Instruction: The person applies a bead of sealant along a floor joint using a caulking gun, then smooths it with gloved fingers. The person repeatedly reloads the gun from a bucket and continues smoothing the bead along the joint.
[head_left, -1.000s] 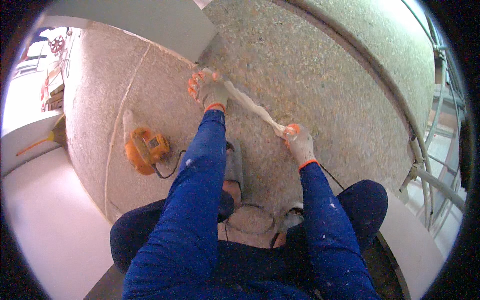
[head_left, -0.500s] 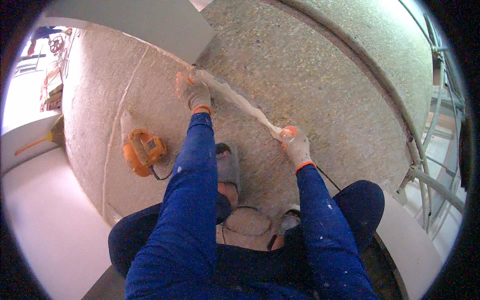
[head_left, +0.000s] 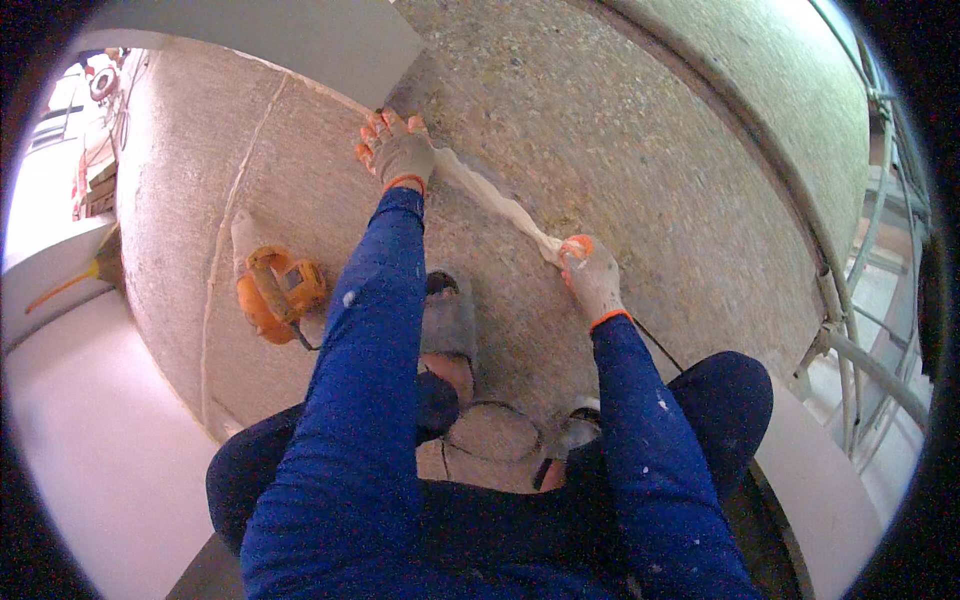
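Observation:
My left hand (head_left: 393, 150), in a grey glove with orange fingertips, rests near the corner of a pale board (head_left: 340, 40), fingers bent and spread. It touches the upper end of a long, crumpled cream strip (head_left: 490, 200) running diagonally over the speckled floor (head_left: 640, 150); whether its fingertips pinch the strip is unclear. My right hand (head_left: 590, 275), gloved alike, is closed on the strip's lower end. Left of my left forearm lies an orange power tool (head_left: 275, 295) with a pale nozzle and a dark cord.
My sandalled feet (head_left: 447, 335) are beneath me, beside a looped cord (head_left: 495, 450). A long pipe (head_left: 745, 125) curves along the right, near metal scaffold tubes (head_left: 875, 380). A white slab (head_left: 90, 400) and a ledge holding a yellow-handled tool (head_left: 75, 280) are at the left.
My left hand has shifted leftward and slightly up, with its fingers more visibly spread. My right hand stays on the strip, slightly higher in view.

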